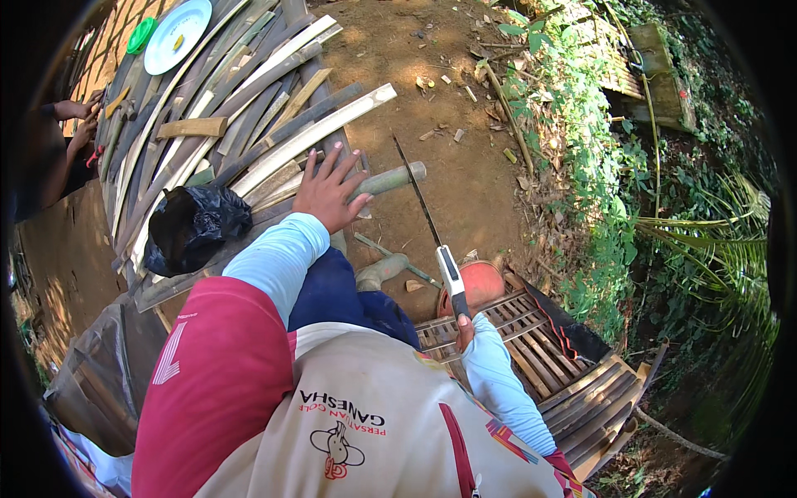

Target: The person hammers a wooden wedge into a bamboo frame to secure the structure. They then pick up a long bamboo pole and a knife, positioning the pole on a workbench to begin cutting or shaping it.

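Observation:
My left hand (330, 192) lies with its fingers spread over a greyish-green bamboo pole (386, 180), whose cut end points right. My right hand (465, 332) is closed around the dark grip of a handsaw (450, 278) with a white and black handle. Its thin blade slants up and away, crossing the pole close to the cut end. Whether the teeth touch the bamboo I cannot tell. Beyond my left hand, long split bamboo strips (311, 131) are heaped on a low surface.
A black plastic bag (198, 228) sits left of my left forearm. A pale blue plate (178, 37) and green bowl (141, 36) rest far left. Another person's hands (79, 116) are at the left edge. A red round object (480, 285) and bamboo bench (531, 353) stand right.

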`<state>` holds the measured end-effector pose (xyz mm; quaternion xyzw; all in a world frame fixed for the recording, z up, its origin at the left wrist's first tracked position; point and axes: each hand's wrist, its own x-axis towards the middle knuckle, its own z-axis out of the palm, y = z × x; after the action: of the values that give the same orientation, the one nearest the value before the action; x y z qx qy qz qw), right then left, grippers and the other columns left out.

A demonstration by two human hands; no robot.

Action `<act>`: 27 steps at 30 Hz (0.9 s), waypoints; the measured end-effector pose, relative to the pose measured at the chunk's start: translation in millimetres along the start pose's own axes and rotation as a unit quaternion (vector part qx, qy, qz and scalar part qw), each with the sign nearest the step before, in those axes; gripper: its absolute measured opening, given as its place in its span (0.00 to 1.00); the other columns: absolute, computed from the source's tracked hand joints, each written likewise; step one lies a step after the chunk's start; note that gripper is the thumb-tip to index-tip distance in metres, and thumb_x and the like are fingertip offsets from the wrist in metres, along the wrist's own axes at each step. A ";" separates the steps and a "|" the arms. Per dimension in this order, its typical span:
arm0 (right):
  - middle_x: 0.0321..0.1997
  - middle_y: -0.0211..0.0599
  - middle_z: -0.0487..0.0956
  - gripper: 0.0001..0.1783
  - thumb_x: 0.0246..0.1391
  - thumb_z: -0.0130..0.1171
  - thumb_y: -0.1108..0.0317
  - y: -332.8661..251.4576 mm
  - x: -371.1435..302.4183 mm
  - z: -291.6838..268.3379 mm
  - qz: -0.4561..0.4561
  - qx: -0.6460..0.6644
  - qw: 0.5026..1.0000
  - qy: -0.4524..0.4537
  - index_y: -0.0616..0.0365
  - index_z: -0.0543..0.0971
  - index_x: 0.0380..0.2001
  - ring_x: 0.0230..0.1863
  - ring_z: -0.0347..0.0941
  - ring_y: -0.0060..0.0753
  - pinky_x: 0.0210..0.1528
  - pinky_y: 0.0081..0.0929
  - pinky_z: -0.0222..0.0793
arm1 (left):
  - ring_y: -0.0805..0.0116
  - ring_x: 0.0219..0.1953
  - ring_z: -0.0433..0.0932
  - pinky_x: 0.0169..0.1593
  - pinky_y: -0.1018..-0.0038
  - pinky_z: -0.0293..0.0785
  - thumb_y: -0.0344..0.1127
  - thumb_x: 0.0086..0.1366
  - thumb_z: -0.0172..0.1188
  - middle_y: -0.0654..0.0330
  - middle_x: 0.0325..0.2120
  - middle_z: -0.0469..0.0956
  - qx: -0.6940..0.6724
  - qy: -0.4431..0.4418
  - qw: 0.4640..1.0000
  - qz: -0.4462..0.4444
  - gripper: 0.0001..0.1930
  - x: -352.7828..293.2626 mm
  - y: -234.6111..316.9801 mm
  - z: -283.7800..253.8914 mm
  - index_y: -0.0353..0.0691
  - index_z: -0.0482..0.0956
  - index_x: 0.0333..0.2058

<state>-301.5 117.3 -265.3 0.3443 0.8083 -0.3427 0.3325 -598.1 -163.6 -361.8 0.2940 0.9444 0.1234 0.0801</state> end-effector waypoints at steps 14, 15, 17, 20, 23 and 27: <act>0.34 0.61 0.79 0.21 0.72 0.46 0.52 -121.0 -13.7 -67.0 -0.053 -0.040 0.998 0.008 0.59 0.77 0.44 0.40 0.76 0.67 0.42 0.54 0.68 | 0.59 0.75 0.53 0.73 0.44 0.50 0.54 0.69 0.57 0.71 0.67 0.68 0.027 0.011 0.999 -0.013 0.24 15.0 -12.2 -3.1 0.54 0.77 0.59; 0.35 0.60 0.80 0.20 0.72 0.45 0.53 -122.0 -18.8 -74.4 -0.041 -0.046 0.998 -0.007 0.59 0.77 0.47 0.40 0.77 0.66 0.42 0.55 0.69 | 0.58 0.75 0.53 0.73 0.43 0.50 0.54 0.68 0.58 0.70 0.67 0.68 0.022 0.019 1.000 -0.009 0.23 14.7 -13.0 -0.1 0.54 0.78 0.59; 0.26 0.42 0.76 0.19 0.73 0.46 0.55 -118.0 -17.1 -82.5 -0.064 -0.101 0.993 0.000 0.55 0.78 0.52 0.30 0.74 0.42 0.35 0.40 0.69 | 0.58 0.75 0.53 0.73 0.43 0.50 0.54 0.68 0.58 0.70 0.67 0.68 0.017 0.014 1.000 -0.006 0.23 15.0 -13.1 -4.0 0.54 0.78 0.59; 0.21 0.30 0.74 0.20 0.74 0.47 0.56 -129.2 -12.7 -98.2 -0.016 -0.071 0.996 -0.055 0.53 0.76 0.60 0.25 0.72 0.26 0.31 0.31 0.68 | 0.58 0.75 0.53 0.74 0.44 0.50 0.54 0.68 0.58 0.70 0.68 0.67 0.010 0.010 1.000 -0.009 0.24 13.0 -13.1 -3.0 0.52 0.78 0.59; 0.23 0.28 0.73 0.20 0.74 0.47 0.56 -155.6 -20.4 -114.3 -0.006 -0.068 0.995 -0.076 0.54 0.75 0.60 0.26 0.72 0.21 0.31 0.28 0.67 | 0.58 0.75 0.53 0.74 0.45 0.50 0.54 0.68 0.58 0.70 0.68 0.67 -0.011 0.008 1.000 -0.004 0.24 15.1 -15.8 -1.5 0.51 0.78 0.59; 0.30 0.46 0.80 0.19 0.74 0.43 0.57 -168.0 12.2 -100.4 -0.058 -0.136 0.987 -0.066 0.55 0.76 0.56 0.35 0.79 0.49 0.40 0.45 0.70 | 0.58 0.75 0.53 0.74 0.45 0.50 0.55 0.68 0.58 0.70 0.68 0.66 -0.009 0.010 1.000 -0.021 0.25 15.9 -19.8 -0.3 0.51 0.77 0.59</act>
<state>-470.1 111.3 -165.5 0.2243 0.8424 -0.2701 0.4087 -621.7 -170.3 -368.3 0.2725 0.9499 0.1334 0.0756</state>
